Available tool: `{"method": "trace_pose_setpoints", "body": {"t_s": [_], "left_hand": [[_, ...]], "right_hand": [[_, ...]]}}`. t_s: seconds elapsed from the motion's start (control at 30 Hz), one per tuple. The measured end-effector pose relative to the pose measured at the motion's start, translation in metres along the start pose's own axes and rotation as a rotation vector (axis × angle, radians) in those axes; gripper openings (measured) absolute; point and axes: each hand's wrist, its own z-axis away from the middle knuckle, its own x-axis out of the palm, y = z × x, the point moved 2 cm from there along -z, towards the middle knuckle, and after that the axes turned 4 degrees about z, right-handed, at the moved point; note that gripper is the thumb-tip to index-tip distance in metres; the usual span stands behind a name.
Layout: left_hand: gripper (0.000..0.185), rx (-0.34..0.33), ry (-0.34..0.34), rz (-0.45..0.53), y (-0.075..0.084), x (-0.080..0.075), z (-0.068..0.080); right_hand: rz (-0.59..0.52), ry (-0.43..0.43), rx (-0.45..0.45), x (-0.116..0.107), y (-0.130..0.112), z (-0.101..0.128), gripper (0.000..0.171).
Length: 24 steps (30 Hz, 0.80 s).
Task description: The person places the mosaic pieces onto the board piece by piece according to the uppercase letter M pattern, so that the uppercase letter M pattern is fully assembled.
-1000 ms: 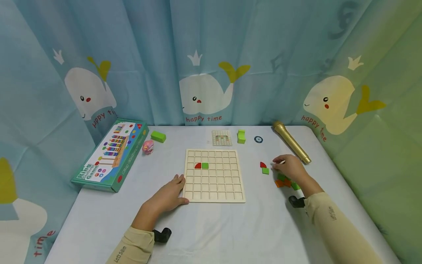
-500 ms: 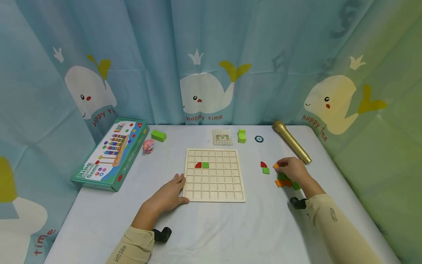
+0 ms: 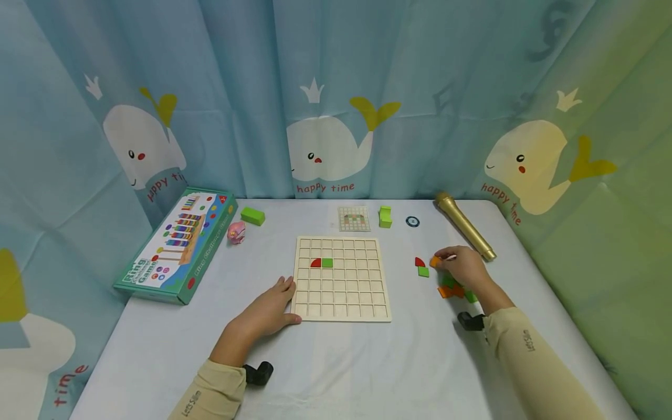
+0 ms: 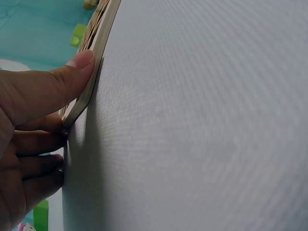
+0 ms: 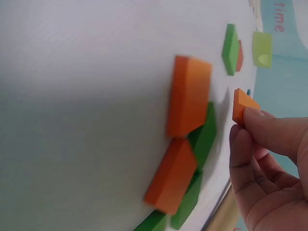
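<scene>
My left hand (image 3: 269, 309) lies at the near left corner of a wooden grid board (image 3: 343, 312), fingers along its left side and thumb on the front edge. In the left wrist view the thumb (image 4: 72, 79) and fingers look nearly straight against the board edge. On the board sit a red quarter-circle tile (image 3: 316, 263) and a green square tile (image 3: 328, 263) side by side. My right hand (image 3: 464, 267) pinches an orange tile (image 5: 243, 103) between thumb and fingers, raised over the table. Below it lie several orange tiles (image 5: 188, 96) and green tiles (image 5: 204, 137).
Another red tile (image 3: 419, 262) and green tile (image 3: 423, 272) lie left of my right hand. Behind the board are a pattern card (image 3: 354, 219), a green block (image 3: 385, 217) and a round disc (image 3: 412, 221). A gold microphone (image 3: 464, 226) and a game box (image 3: 178, 245) flank the table.
My right hand dipped to the tile pile, picked up an orange tile and has moved slightly left and away with it. The left hand and board stay put.
</scene>
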Motion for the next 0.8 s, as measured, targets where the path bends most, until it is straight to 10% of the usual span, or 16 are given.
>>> {"method": "trace_pose_setpoints", "body": {"t_s": [0.8], "left_hand": [[0.086, -0.011, 0.009, 0.009, -0.001, 0.000, 0.000]], "right_hand": [[-0.129, -0.027, -0.046, 0.027, -0.065, -0.020, 0.021]]}}
